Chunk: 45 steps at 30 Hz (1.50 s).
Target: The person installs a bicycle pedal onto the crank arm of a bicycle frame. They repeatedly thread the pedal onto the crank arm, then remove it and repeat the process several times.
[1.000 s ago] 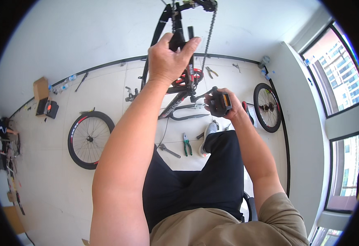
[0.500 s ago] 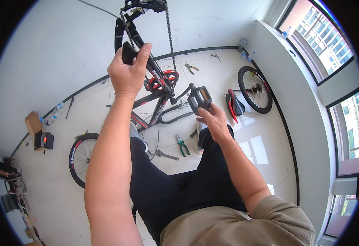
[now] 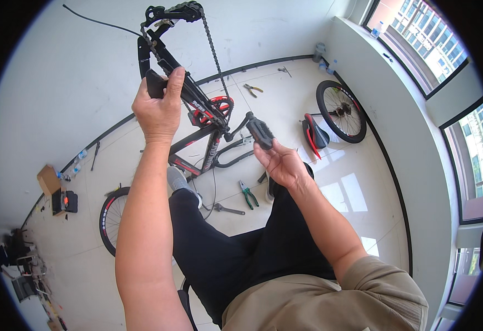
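A black bicycle frame (image 3: 203,146) with red trim stands tilted before me, without wheels in it. My left hand (image 3: 157,110) is closed around a black bar at its upper rear part; the palm hides most of that spot. The derailleur (image 3: 178,12) sits above this hand, and the chain (image 3: 215,55) runs down to the red chainring (image 3: 221,105). Lower right of the frame, my right hand (image 3: 281,161) has its thumb and fingertips on a black pedal (image 3: 260,134), which is joined to the crank arm (image 3: 241,124).
Green-handled pliers (image 3: 247,194), a wrench (image 3: 229,209) and yellow-handled pliers (image 3: 253,89) lie on the floor. A saddle (image 3: 315,135) and a wheel (image 3: 341,111) are at the right. Another wheel (image 3: 109,220) and an open box (image 3: 51,182) are at the left.
The pedal has turned, so its orange reflector no longer shows. My right fingers have shifted lower on it. The frame and my left hand appear further left in view.
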### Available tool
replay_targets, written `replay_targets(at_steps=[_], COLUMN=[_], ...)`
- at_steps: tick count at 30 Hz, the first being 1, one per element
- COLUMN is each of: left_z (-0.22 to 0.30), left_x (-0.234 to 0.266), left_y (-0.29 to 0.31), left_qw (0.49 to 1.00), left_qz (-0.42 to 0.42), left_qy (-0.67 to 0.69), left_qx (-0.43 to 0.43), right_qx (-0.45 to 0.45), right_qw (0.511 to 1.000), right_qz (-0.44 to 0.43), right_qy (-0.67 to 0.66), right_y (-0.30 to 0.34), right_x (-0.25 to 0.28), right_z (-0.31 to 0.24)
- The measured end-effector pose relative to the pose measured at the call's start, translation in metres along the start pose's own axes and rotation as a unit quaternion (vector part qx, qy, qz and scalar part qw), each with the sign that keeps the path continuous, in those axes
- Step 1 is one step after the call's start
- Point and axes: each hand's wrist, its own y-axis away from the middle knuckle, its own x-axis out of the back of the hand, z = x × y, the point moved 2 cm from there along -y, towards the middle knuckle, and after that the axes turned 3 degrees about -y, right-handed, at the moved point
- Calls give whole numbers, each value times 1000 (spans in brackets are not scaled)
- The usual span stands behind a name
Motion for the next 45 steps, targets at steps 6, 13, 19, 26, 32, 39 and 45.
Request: replay_targets(at_steps=[6, 13, 19, 26, 32, 39, 45], left_z=[-2, 7, 4, 6, 2, 4, 6], left_x=[1, 1, 3, 2, 3, 4, 3], left_y=[-2, 0, 0, -1, -2, -1, -1], left_qw=[1000, 1000, 1000, 999, 1000, 999, 1000], left_qz=[-9, -8, -7, -5, -14, -16, -17], left_qy=[12, 17, 15, 36, 1, 32, 4], left_qx=[4, 9, 4, 4, 4, 7, 8], right_qx=[-18, 269, 331, 204, 14, 29, 255], right_qw=[998, 855, 697, 903, 996, 999, 870], right_qz=[7, 96, 66, 50, 26, 38, 95], right_qy=[-56, 432, 633, 376, -87, 19, 411], right_y=[-5, 17, 15, 7, 2, 5, 4], right_x=[6, -3, -7, -5, -4, -11, 0], right_z=[3, 4, 11, 11, 12, 13, 8])
